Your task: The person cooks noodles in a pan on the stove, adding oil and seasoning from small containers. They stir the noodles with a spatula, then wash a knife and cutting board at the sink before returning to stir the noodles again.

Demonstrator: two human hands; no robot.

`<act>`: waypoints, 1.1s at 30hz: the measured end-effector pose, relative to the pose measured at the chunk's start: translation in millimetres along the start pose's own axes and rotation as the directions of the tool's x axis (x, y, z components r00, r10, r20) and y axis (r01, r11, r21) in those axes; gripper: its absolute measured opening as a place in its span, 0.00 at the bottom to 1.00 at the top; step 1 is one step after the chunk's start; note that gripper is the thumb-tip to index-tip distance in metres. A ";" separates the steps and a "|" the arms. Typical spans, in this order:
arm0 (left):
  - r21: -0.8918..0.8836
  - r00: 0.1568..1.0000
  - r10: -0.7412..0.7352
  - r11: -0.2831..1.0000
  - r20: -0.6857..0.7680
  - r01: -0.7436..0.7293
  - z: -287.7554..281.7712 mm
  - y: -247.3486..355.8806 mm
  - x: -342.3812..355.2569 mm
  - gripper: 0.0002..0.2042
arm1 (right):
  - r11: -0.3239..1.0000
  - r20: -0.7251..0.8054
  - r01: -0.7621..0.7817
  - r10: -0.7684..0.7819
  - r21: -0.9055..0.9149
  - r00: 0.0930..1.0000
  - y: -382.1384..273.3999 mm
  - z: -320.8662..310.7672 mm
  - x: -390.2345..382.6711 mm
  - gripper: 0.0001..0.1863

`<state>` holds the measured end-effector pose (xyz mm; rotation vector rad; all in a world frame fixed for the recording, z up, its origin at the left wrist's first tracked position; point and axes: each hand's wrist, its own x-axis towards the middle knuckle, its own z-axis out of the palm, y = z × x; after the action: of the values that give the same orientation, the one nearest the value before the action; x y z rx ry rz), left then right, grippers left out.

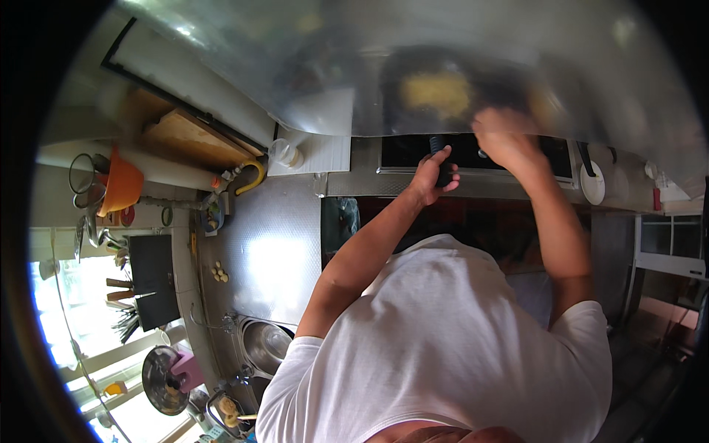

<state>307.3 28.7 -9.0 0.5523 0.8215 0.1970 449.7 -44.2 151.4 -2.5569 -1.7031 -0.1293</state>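
My left hand is wrapped round a ribbed black handle at the front of the dark stove. Beyond the handle, a dark pan shows only hazily in the shiny hood surface, with a yellow mass of food in it. To the right of the handle, my right hand is raised over the stove, its fingers curled and smeared by motion. Whatever those fingers hold is hidden. Both forearms reach forward from my white shirt.
A shiny hood hangs low across the far side. Left of the stove stand a clear plastic cup and a steel counter. A sink, an orange bowl and hanging knives line the left. A white lid-like disc lies right.
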 end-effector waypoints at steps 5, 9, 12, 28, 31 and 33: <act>0.133 0.991 0.132 0.983 -0.012 -0.129 2.3 -5.7 7.5 0.17 | 0.991 0.006 -0.023 0.022 0.135 1.000 25.1 3.7 28.3 0.11; 0.165 0.983 0.183 0.971 -0.031 -0.176 0.0 -9.0 9.6 0.16 | 0.999 0.177 0.015 -0.008 -0.040 0.984 22.6 -76.7 12.6 0.11; 0.208 0.978 0.202 0.960 -0.043 -0.189 -1.5 -4.9 10.3 0.14 | 0.993 0.155 0.037 -0.019 -0.115 0.988 25.7 -69.4 24.5 0.08; 0.257 0.977 0.206 0.949 -0.060 -0.185 -15.4 -2.0 10.3 0.14 | 0.984 0.142 -0.113 0.132 -0.134 0.981 117.4 -21.5 158.7 0.15; 0.243 0.975 0.216 0.950 -0.047 -0.198 -16.2 -2.5 10.5 0.15 | 0.965 0.232 0.088 -0.030 -0.246 0.972 118.5 -25.5 189.9 0.14; 0.240 0.974 0.225 0.947 -0.030 -0.211 -16.0 -4.3 14.9 0.15 | 0.758 0.226 0.513 -0.461 -0.403 0.858 159.8 -3.1 207.1 0.12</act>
<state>305.3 36.9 -29.6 0.8666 0.8441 0.3217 676.5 83.9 175.2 -2.3341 -2.6339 -0.4681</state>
